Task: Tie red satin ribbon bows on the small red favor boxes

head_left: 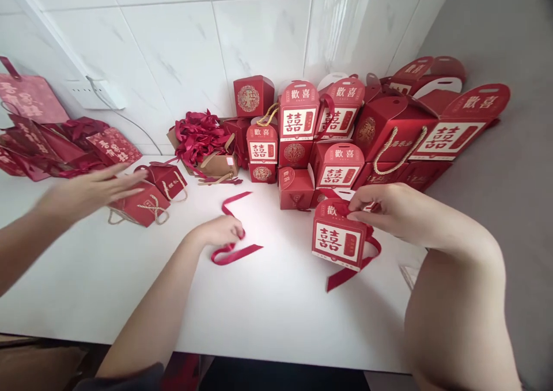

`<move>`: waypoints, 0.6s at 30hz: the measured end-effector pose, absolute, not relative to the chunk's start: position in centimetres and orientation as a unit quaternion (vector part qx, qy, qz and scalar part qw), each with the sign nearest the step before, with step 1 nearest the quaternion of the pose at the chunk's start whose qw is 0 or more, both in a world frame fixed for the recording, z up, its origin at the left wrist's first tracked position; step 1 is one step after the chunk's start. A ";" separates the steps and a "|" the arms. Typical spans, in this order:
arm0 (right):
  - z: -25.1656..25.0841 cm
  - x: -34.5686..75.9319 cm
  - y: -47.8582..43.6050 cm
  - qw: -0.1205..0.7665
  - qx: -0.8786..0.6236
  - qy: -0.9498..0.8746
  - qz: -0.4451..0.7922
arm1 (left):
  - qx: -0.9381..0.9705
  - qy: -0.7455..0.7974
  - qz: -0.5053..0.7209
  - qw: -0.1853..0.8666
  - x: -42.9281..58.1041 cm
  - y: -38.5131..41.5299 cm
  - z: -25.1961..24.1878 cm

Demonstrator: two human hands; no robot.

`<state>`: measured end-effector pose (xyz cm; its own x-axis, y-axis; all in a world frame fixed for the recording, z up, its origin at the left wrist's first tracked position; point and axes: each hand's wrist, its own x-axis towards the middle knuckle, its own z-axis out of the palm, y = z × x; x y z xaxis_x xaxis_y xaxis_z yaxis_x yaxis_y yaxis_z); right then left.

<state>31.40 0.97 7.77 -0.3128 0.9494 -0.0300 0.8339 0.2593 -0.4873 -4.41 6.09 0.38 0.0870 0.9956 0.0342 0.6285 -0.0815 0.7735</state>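
Note:
My left hand point(221, 230) rests on the white table point(268, 310), its fingers closed on a loose red ribbon point(235, 251) that curls up toward the boxes. My right hand point(380, 207) pinches the top of a small red gift box point(337, 240) with a white label. That box stands upright on the table, and a red ribbon point(351, 273) trails from under it. Another person's hand point(93, 188), open and blurred, reaches in from the left over a flat red box with a rope handle point(140, 205).
Stacks of finished red gift boxes point(337, 132) line the tiled wall behind. A brown carton of red ribbons point(203, 140) stands left of them. Red paper bags point(47, 140) lie at the far left below a wall socket point(101, 94). The table edge runs along the right.

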 end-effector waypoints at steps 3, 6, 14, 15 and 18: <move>8.0 32.0 0.7 0.123 -0.576 -0.779 0.215 | 0.736 0.508 0.082 0.439 -1.4 5.1 1.7; 7.9 31.9 0.8 0.105 -0.571 -0.783 0.223 | 0.784 0.348 -0.069 0.510 1.4 3.7 5.2; 7.3 31.8 1.3 0.097 -0.595 -0.768 0.217 | 0.759 0.590 -0.104 0.254 -0.4 14.4 11.8; 7.2 31.8 1.4 0.100 -0.593 -0.768 0.221 | 0.733 0.645 -0.077 0.202 -1.0 16.4 12.5; 7.1 31.5 1.7 0.093 -0.578 -0.776 0.235 | 0.713 0.659 0.238 -0.010 -2.5 21.4 14.7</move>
